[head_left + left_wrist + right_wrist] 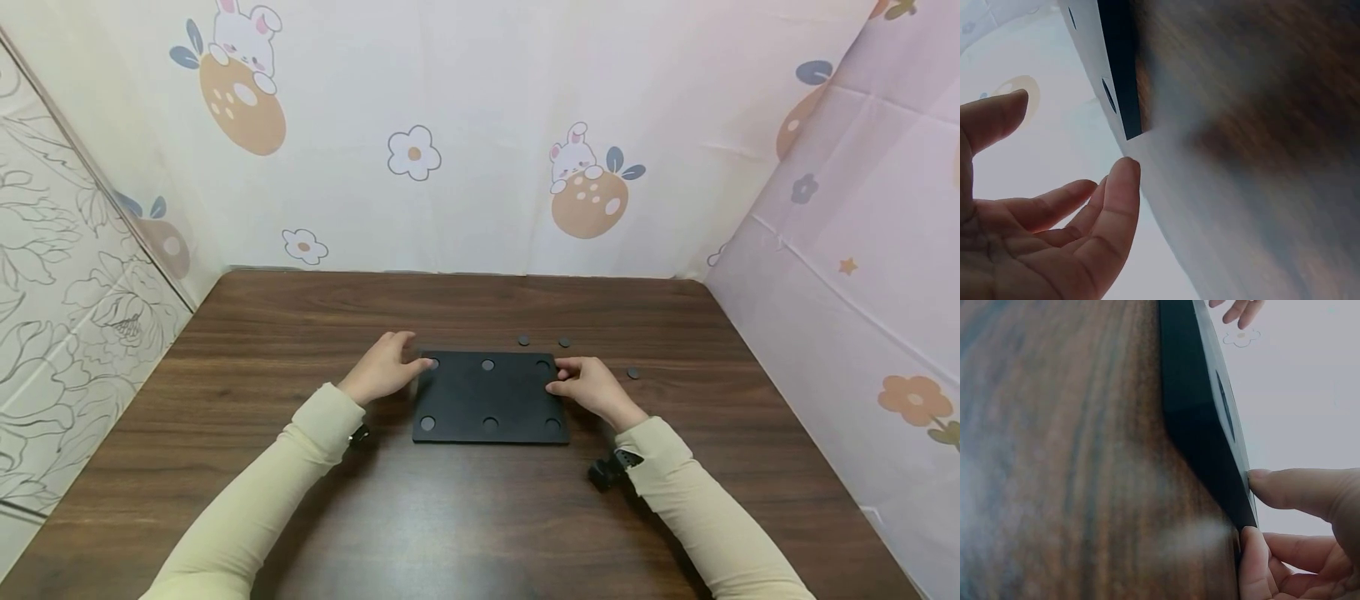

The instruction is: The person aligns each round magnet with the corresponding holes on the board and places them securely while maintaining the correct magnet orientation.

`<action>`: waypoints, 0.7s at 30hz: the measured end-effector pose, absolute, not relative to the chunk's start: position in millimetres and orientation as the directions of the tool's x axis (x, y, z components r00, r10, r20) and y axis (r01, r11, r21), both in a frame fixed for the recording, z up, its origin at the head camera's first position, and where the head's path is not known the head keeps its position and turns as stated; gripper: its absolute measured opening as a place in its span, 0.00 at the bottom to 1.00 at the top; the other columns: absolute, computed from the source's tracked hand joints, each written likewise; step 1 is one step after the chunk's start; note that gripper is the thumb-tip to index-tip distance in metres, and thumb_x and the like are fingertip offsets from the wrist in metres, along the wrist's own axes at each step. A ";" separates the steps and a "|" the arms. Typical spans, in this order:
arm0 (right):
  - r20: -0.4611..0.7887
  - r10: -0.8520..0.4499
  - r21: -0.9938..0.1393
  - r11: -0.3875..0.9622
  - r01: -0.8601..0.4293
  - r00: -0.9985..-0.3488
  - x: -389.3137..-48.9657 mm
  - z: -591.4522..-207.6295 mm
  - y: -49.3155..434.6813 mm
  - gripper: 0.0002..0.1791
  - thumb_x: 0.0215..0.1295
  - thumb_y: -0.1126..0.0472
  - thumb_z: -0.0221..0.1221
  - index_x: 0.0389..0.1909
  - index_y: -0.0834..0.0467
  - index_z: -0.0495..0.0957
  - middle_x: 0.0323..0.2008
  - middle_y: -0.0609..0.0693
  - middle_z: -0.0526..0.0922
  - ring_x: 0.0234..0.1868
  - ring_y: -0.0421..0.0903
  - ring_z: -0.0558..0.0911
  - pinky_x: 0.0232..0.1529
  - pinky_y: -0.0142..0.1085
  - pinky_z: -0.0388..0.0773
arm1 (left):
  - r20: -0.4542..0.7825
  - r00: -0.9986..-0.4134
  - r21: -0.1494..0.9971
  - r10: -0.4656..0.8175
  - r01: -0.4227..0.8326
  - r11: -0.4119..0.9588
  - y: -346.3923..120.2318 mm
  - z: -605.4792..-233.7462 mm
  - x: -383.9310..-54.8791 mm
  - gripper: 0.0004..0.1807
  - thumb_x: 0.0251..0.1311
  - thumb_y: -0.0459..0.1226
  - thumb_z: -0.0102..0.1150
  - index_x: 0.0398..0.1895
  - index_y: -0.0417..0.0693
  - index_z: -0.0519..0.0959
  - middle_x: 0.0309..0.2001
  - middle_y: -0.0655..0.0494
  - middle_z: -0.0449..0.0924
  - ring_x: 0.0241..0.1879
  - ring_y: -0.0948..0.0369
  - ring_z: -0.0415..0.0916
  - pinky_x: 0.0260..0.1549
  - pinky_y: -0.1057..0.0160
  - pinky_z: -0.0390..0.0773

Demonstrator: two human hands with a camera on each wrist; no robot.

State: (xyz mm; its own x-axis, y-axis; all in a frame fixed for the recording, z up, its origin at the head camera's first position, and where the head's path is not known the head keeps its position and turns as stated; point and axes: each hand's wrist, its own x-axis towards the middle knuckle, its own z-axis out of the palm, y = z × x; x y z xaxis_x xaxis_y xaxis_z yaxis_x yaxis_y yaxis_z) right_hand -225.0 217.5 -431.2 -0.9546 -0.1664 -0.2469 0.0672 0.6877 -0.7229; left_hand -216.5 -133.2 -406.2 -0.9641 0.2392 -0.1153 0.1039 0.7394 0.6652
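Note:
A flat black rectangular board (pixel 491 398) with several round recesses lies on the wooden table. At its right edge my right hand (pixel 594 390) pinches the board, thumb on the top face and fingers against the side, as the right wrist view also shows. By the upper left corner is my left hand (pixel 381 368), its thumb and fingers spread. In the left wrist view the left hand (pixel 1054 244) holds nothing, and its fingers stand apart from the board's edge (pixel 1121 69). Whether the paler recesses contain discs I cannot tell.
Three small dark discs lie on the table (pixel 315 333): one disc (pixel 523 340) and another disc (pixel 564 342) behind the board, a third disc (pixel 632 373) right of the right hand. A patterned curtain (pixel 480 200) borders the table's back.

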 end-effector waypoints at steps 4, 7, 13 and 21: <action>-0.249 -0.166 -0.725 0.685 0.070 -0.954 -224.7 -430.7 217.6 0.34 0.64 0.58 0.64 0.69 0.62 0.67 0.44 0.53 0.78 0.41 0.48 0.75 0.41 0.36 0.72 | -0.147 -0.959 0.641 0.243 0.095 0.762 -135.5 -408.3 -217.6 0.41 0.66 0.51 0.57 0.72 0.34 0.59 0.66 0.35 0.65 0.61 0.44 0.70 0.60 0.44 0.71; -0.250 -0.168 -0.729 0.680 0.072 -0.953 -224.7 -430.9 218.0 0.34 0.64 0.58 0.64 0.69 0.63 0.67 0.44 0.54 0.78 0.41 0.48 0.75 0.41 0.36 0.72 | -0.170 -0.952 0.629 0.254 0.093 0.772 -135.7 -409.3 -218.8 0.41 0.66 0.51 0.57 0.71 0.31 0.59 0.64 0.34 0.68 0.63 0.43 0.69 0.61 0.43 0.70; -0.245 -0.177 -0.730 0.681 0.061 -0.953 -225.2 -432.3 219.2 0.34 0.64 0.58 0.64 0.68 0.64 0.67 0.45 0.55 0.78 0.42 0.48 0.76 0.42 0.37 0.73 | -0.195 -0.944 0.631 0.267 0.088 0.771 -135.5 -410.2 -219.4 0.39 0.64 0.50 0.59 0.68 0.28 0.64 0.57 0.38 0.76 0.57 0.46 0.74 0.57 0.46 0.73; -0.241 -0.181 -0.734 0.677 0.057 -0.953 -225.2 -432.0 219.5 0.34 0.64 0.58 0.64 0.68 0.64 0.67 0.45 0.55 0.78 0.43 0.48 0.76 0.42 0.38 0.73 | -0.237 -0.927 0.638 0.290 0.077 0.766 -135.8 -413.2 -217.9 0.37 0.63 0.48 0.61 0.67 0.30 0.66 0.57 0.36 0.76 0.58 0.45 0.75 0.57 0.47 0.75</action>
